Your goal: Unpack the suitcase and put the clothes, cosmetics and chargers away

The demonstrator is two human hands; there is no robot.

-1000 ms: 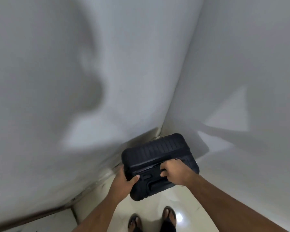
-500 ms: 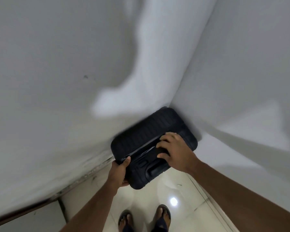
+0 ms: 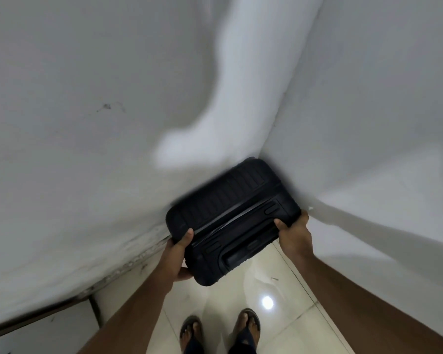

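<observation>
Currently a black ribbed hard-shell suitcase (image 3: 232, 218) is seen from above, standing in the corner where two white walls (image 3: 74, 123) meet, its far side blurred. The left hand (image 3: 177, 254) is wrapped round the suitcase's left end, thumb laid on the top face, fingers curled underneath. The right hand (image 3: 294, 232) is clamped on the right end, fingers hooked over the top edge. A recessed handle is visible on the near top face. Glossy cream floor tiles (image 3: 266, 315) and two sandalled feet (image 3: 219, 328) are seen below.
</observation>
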